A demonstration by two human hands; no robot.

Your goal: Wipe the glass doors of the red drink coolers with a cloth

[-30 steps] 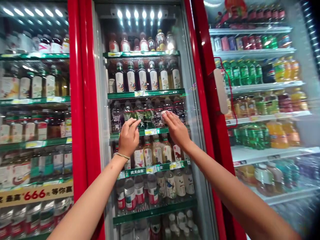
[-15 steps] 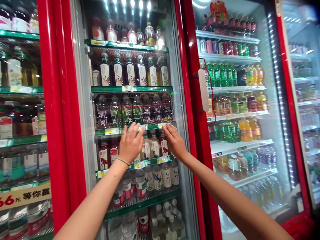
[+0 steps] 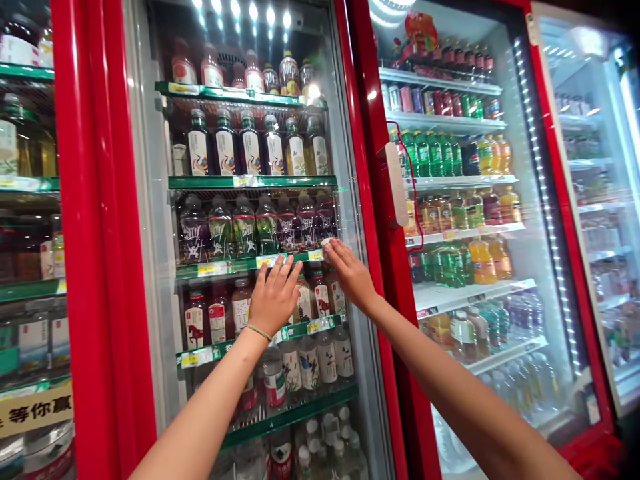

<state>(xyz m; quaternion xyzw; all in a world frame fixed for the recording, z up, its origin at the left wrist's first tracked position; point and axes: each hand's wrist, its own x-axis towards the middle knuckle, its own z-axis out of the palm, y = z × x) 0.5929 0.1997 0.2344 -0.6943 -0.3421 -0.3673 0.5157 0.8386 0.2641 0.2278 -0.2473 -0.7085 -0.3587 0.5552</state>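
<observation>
My left hand [image 3: 275, 297] is open, fingers spread and palm toward the glass door [image 3: 350, 213] of a red-framed drinks fridge. A thin band circles its wrist. To its right, my right hand [image 3: 349, 272] is at the same door with its fingers pressed together. A small whitish bit [image 3: 326, 243] shows at the fingertips, too small to name. Behind the glass, dark-labelled bottles [image 3: 245, 228] stand on a green-edged shelf [image 3: 215, 269] level with my fingers. My left hand hides part of the tea bottles [image 3: 194, 321] on the shelf below.
A white handle-like box [image 3: 397, 183] with a red cord [image 3: 413, 160] is on the red frame to the right. Beyond it stands a lit fridge with green soda bottles [image 3: 445, 155] and cans. Another red-framed fridge [image 3: 85, 267] is at the left.
My left hand has shifted a little right and down across the glass. My right hand stays near the same shelf edge, with the whitish bit now showing. The view has turned slightly right.
</observation>
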